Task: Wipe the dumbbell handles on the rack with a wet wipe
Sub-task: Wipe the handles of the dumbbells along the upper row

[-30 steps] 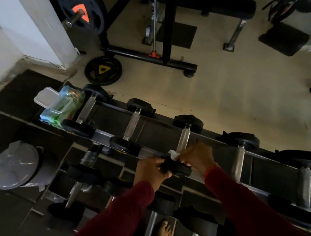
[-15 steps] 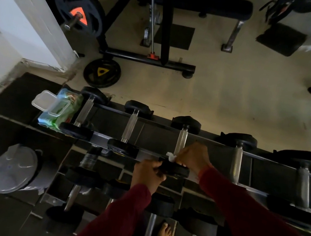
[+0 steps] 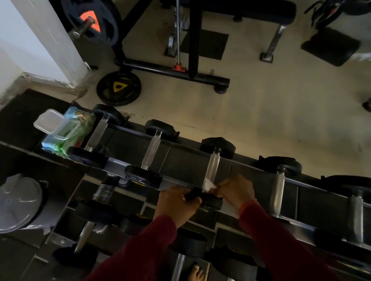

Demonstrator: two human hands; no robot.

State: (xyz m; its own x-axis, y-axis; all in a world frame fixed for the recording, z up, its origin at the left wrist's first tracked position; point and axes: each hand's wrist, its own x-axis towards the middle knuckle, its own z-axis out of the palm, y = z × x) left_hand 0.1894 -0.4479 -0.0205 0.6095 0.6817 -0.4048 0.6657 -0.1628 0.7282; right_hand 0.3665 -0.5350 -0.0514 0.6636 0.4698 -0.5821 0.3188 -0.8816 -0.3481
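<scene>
Several dumbbells lie across the top tier of the dark rack (image 3: 189, 161). On the third dumbbell from the left, my left hand (image 3: 178, 203) grips the near black head (image 3: 209, 200). My right hand (image 3: 235, 191) pinches a white wet wipe (image 3: 208, 186) against the near end of that dumbbell's chrome handle (image 3: 213, 167). Most of the wipe is hidden under my fingers. Both arms wear dark red sleeves.
A green wet-wipe pack (image 3: 68, 133) with its lid open sits at the rack's left end. A grey lidded bin (image 3: 12, 204) stands on the floor at lower left. More dumbbells fill the lower tier (image 3: 100, 214). A bench frame (image 3: 188, 73) and weight plates (image 3: 119, 88) stand beyond.
My right hand with the wipe has stayed at the near end of the handle, shifting only slightly. My left hand keeps its grip on the dumbbell head.
</scene>
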